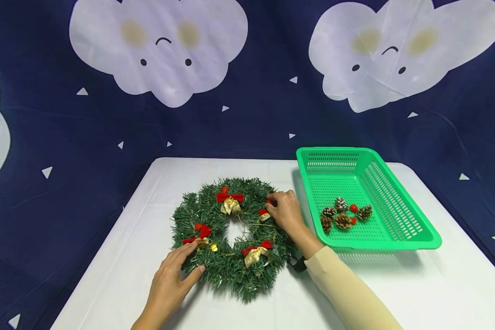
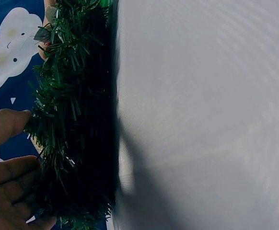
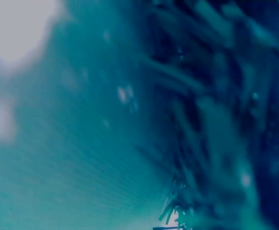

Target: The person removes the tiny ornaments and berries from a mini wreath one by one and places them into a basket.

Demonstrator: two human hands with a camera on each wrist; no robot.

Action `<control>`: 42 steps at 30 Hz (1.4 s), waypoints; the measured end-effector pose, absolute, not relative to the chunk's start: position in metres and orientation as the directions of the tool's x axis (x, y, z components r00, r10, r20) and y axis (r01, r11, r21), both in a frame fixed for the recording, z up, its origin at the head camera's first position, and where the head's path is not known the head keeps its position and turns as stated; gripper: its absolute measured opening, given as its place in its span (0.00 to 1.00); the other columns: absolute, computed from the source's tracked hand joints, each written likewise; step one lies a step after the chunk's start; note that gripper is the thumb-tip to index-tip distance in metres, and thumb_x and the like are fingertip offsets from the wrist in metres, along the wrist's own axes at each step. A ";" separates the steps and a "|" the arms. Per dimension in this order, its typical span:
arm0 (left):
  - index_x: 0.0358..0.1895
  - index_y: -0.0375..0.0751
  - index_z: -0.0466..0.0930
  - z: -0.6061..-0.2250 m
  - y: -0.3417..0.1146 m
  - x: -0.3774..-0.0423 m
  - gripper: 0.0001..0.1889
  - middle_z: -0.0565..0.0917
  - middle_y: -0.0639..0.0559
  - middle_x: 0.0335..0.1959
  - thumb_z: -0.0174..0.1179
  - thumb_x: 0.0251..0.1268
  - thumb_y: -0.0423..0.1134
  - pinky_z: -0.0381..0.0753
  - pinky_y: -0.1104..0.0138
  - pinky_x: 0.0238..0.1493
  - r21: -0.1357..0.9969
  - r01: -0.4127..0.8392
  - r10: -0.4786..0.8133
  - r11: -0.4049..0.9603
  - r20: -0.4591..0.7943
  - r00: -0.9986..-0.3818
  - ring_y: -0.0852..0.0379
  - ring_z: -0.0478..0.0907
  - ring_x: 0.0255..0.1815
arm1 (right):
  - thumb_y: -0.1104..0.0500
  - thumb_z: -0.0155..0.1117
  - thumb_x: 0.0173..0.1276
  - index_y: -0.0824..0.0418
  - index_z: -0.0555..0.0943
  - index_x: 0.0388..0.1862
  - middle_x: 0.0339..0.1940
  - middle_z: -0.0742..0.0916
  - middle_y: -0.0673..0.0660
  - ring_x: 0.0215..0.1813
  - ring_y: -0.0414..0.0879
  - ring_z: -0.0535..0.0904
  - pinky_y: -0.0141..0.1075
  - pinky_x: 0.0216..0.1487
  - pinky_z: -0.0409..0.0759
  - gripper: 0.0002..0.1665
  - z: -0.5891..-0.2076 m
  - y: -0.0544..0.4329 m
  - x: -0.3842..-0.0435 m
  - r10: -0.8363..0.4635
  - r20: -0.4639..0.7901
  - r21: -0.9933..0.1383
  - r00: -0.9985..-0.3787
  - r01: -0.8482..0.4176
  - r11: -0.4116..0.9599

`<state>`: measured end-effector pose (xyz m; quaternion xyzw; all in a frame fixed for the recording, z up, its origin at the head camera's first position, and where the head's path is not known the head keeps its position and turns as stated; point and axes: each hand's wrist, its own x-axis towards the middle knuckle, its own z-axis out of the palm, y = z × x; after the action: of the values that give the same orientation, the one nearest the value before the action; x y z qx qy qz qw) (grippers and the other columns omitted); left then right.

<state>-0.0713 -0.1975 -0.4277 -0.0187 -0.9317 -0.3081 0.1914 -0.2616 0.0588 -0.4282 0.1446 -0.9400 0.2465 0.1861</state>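
A green tinsel wreath [image 1: 247, 279] lies flat on the white table, dressed with red and gold bows [image 1: 230, 201] and a fine gold string. My right hand [image 1: 286, 210] reaches over its upper right part, thumb and fingers pinching a small red ball [image 1: 269, 201] close above the greenery. Just below those fingertips sits another red and gold bow [image 1: 264, 214]. My left hand [image 1: 171, 275] rests at the wreath's lower left edge, thumb spread from the fingers, fingertips by a red bow [image 1: 202, 231]. In the left wrist view its fingers [image 2: 17, 175] lie along the tinsel.
To the right stands a green plastic basket [image 1: 396, 229] with several pinecones [image 1: 343, 221] and red balls [image 1: 353, 208] inside. Its left wall is near my right forearm. A dark blue cloth with clouds [image 1: 264, 123] hangs behind the table. The right wrist view is blurred by close tinsel.
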 end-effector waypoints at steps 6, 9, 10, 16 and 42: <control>0.60 0.44 0.76 -0.428 -0.198 -0.071 0.30 0.79 0.45 0.58 0.70 0.50 0.43 0.70 0.41 0.57 0.566 0.150 -0.078 0.811 0.358 -0.931 0.39 0.73 0.61 | 0.58 0.70 0.57 0.58 0.87 0.40 0.36 0.89 0.56 0.36 0.51 0.76 0.45 0.40 0.76 0.11 -0.429 0.060 -0.260 -0.168 0.426 -0.435 -0.889 -0.364 0.824; 0.60 0.43 0.76 -0.429 -0.198 -0.071 0.30 0.80 0.45 0.58 0.70 0.50 0.42 0.71 0.42 0.58 0.564 0.156 -0.077 0.811 0.366 -0.927 0.39 0.73 0.61 | 0.58 0.70 0.57 0.59 0.87 0.40 0.35 0.89 0.56 0.37 0.52 0.76 0.46 0.40 0.76 0.11 -0.429 0.061 -0.260 -0.152 0.435 -0.466 -0.888 -0.366 0.806; 0.60 0.43 0.77 -0.429 -0.198 -0.071 0.30 0.80 0.45 0.58 0.70 0.49 0.42 0.71 0.42 0.58 0.563 0.158 -0.076 0.811 0.370 -0.926 0.39 0.73 0.61 | 0.58 0.70 0.57 0.59 0.87 0.39 0.35 0.89 0.56 0.37 0.52 0.76 0.46 0.40 0.76 0.11 -0.429 0.062 -0.260 -0.146 0.441 -0.476 -0.886 -0.369 0.798; 0.60 0.43 0.76 -0.429 -0.197 -0.072 0.30 0.80 0.45 0.58 0.70 0.50 0.42 0.70 0.42 0.58 0.568 0.160 -0.072 0.807 0.364 -0.929 0.39 0.73 0.61 | 0.58 0.69 0.58 0.59 0.86 0.40 0.35 0.89 0.57 0.38 0.53 0.77 0.47 0.40 0.76 0.11 -0.427 0.064 -0.257 -0.118 0.459 -0.530 -0.881 -0.377 0.759; 0.59 0.42 0.77 -0.430 -0.199 -0.073 0.30 0.80 0.45 0.57 0.71 0.49 0.41 0.72 0.42 0.56 0.550 0.162 -0.079 0.820 0.388 -0.918 0.39 0.73 0.60 | 0.57 0.68 0.60 0.61 0.86 0.42 0.42 0.88 0.60 0.46 0.54 0.80 0.48 0.48 0.79 0.13 -0.373 0.056 -0.241 -0.062 0.472 -0.750 -0.879 -0.437 0.496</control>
<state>-0.0725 -0.1985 -0.4303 -0.0222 -0.9325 -0.2995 0.2007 -0.2407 0.0561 -0.3731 0.1482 -0.8423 0.4798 0.1957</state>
